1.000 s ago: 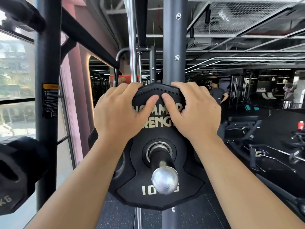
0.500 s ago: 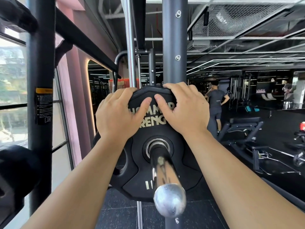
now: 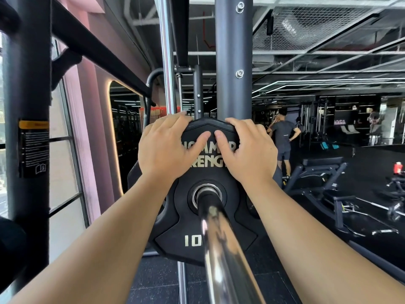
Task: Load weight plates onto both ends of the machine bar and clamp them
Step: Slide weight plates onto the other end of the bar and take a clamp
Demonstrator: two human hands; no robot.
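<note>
A black weight plate [image 3: 186,222] marked "10" is being held on the chrome machine bar [image 3: 221,249], which is passing through its centre hole and running out toward the camera. The plate's top edge is being gripped by the left hand [image 3: 166,148] and the right hand [image 3: 247,150], side by side: fingers are being curled over the rim while both thumbs are being pressed against the lettered face, their tips almost touching. Just behind the plate, a dark upright post [image 3: 233,62] and a chrome guide rod [image 3: 166,62] are being seen rising. Farther back on the right, a person [image 3: 282,137] is being shown standing near a black bench [image 3: 324,170].
</note>
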